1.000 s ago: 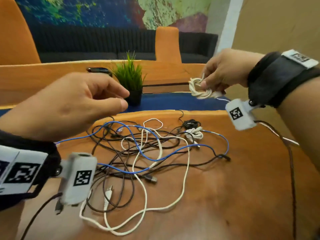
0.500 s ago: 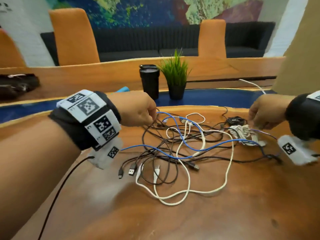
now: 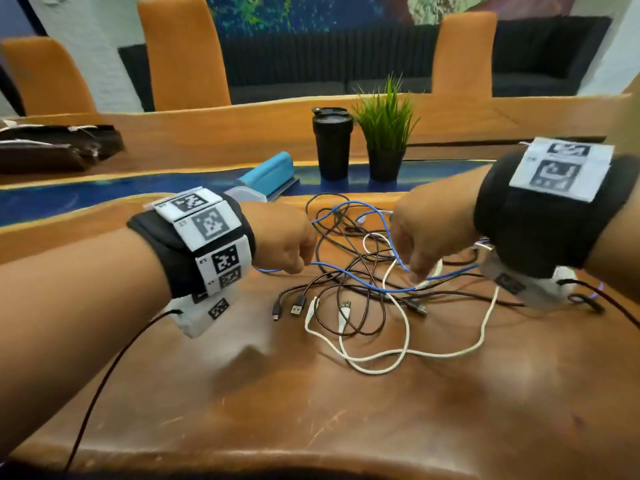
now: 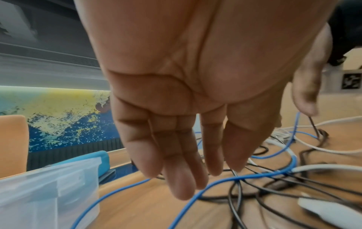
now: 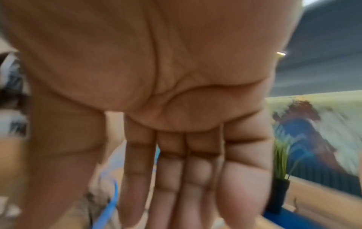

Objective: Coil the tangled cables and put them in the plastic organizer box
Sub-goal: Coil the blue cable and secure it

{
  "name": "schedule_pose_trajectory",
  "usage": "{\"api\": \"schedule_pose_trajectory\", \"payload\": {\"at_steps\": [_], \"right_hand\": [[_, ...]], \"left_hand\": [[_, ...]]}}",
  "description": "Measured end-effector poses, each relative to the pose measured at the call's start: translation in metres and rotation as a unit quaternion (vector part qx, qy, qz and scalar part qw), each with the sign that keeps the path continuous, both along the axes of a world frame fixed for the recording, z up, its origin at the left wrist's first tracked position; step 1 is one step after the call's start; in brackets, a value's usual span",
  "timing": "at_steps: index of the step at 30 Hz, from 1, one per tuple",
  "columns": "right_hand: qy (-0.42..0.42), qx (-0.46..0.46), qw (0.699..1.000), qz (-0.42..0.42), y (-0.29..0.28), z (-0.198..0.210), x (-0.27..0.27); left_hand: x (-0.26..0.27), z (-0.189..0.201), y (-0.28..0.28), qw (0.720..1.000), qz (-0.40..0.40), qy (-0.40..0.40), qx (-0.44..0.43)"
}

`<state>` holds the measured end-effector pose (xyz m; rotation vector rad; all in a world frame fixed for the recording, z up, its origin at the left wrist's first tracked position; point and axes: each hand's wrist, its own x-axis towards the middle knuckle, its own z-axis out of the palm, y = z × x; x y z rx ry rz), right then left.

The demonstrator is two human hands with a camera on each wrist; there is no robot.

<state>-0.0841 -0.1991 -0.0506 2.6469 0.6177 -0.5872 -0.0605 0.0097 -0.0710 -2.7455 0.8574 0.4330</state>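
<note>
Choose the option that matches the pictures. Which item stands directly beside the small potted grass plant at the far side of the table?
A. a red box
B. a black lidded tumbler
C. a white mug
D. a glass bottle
B: in the head view a black lidded tumbler stands upright just left of the potted grass plant, beyond the tangled cables.
</note>
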Motion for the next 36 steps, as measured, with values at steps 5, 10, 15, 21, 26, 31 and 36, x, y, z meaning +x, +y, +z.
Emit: {"api": "schedule_pose_trajectory", "payload": {"at_steps": [5, 10, 15, 21, 26, 31, 36], "right_hand": [[-0.003, -0.169, 0.986, -0.002, -0.026, -0.008, -0.013], [-0.073, 0.06, 0.992, -0.084, -0.064, 0.015, -0.009], [-0.208, 0.29, 0.926, -0.126, -0.069, 0.084, -0.013], [-0.263, 0.41, 0.866, -0.113, -0.06, 0.115, -0.016], [-0.29, 0.411, 0.861, -0.073, -0.056, 0.118, -0.016], [-0.305, 0.425, 0.851, -0.047, -0.06, 0.117, -0.006], [-0.3, 0.465, 0.833, -0.029, -0.068, 0.118, 0.0]], "left_hand": [[-0.012, -0.011, 0.001, 1.0, -0.023, -0.01, -0.008], [-0.018, -0.023, -0.004, 1.0, -0.024, 0.011, -0.009], [-0.022, -0.031, -0.007, 1.0, -0.006, 0.017, -0.003], [-0.019, -0.031, -0.012, 0.999, 0.008, -0.036, -0.039], [-0.002, -0.027, -0.032, 0.994, -0.012, -0.095, -0.046], [0.012, -0.039, -0.054, 0.997, -0.031, -0.065, 0.027], [0.03, -0.046, -0.06, 0.997, 0.004, -0.067, 0.021]]}}
